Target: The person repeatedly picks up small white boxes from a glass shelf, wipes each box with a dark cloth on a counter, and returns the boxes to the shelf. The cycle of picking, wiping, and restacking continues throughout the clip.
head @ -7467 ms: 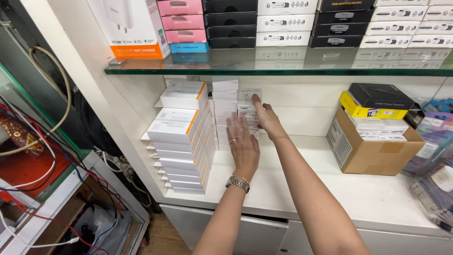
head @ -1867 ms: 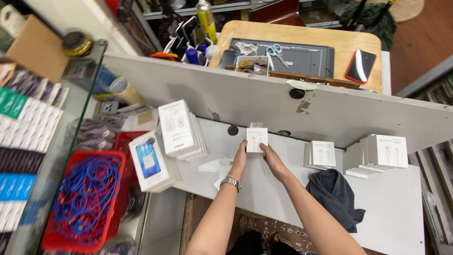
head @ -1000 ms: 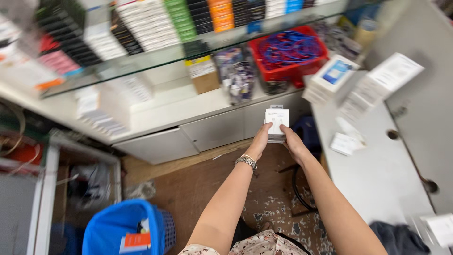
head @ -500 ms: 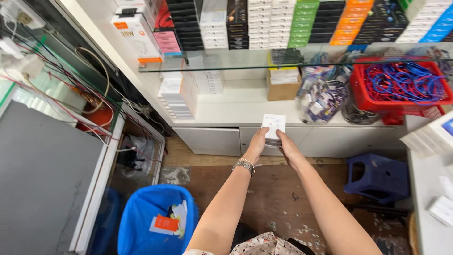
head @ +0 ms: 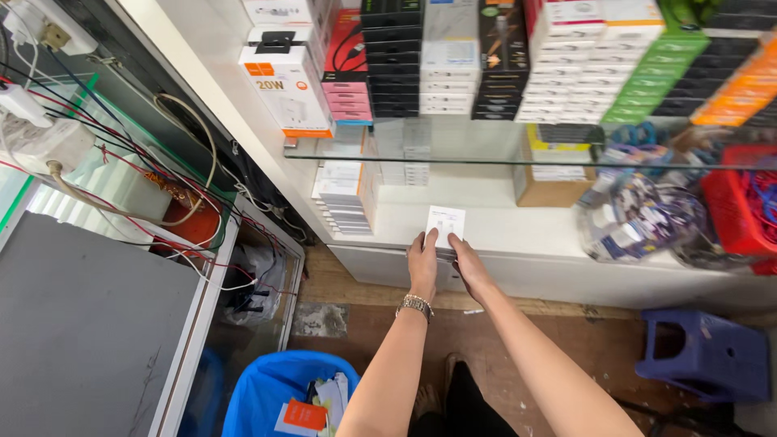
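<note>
white box (head: pixel 445 224) now nearer shelf (head: pixel 518 231), both hands

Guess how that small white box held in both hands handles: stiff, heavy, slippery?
The small white box looks like flat-sided card, so probably stiff and unlikely to roll. The left hand and right hand hold it up by its lower edge with fingertips only, which suggests it is light. Its smooth faces may be a little slippery.
</note>
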